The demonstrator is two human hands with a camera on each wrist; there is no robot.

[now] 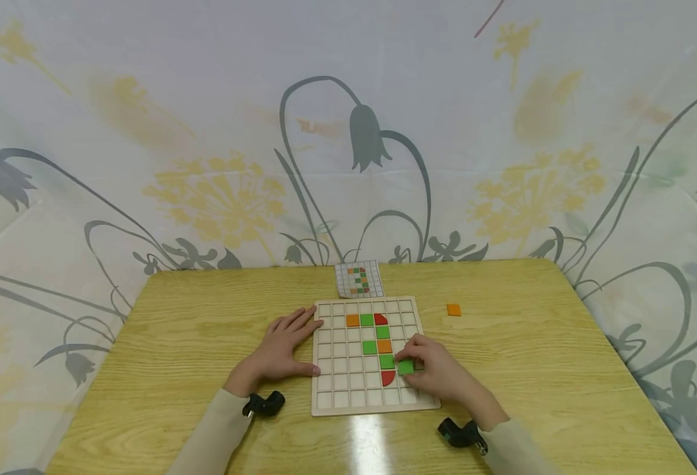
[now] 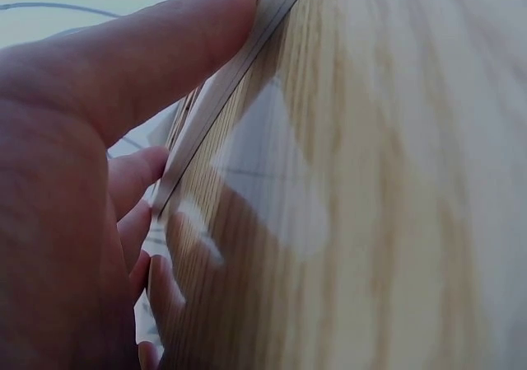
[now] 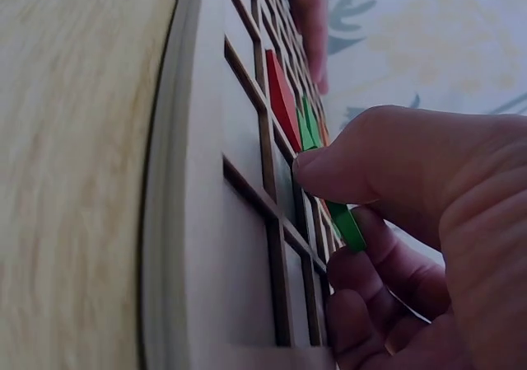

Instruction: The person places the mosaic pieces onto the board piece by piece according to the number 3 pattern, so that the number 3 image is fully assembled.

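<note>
A pale wooden grid board (image 1: 339,400) lies on the table, with orange, green and red tiles set in several of its cells. In the head view my right hand (image 1: 437,373) pinches a green square tile (image 1: 406,367) over the board's right part, beside a red rounded tile (image 1: 388,378). The right wrist view shows the thumb and fingers on that green tile (image 3: 346,226), which stands tilted. My left hand (image 1: 283,346) rests with spread fingers at the board's left edge. In the left wrist view its thumb (image 2: 165,53) touches the board's side (image 2: 206,110).
Behind the board lies a paper card (image 1: 358,280) printed with a grid and a coloured pattern. A loose orange tile (image 1: 454,309) lies on the wooden table (image 1: 503,297) to the board's right. A flowered cloth (image 1: 235,132) hangs behind the table.
</note>
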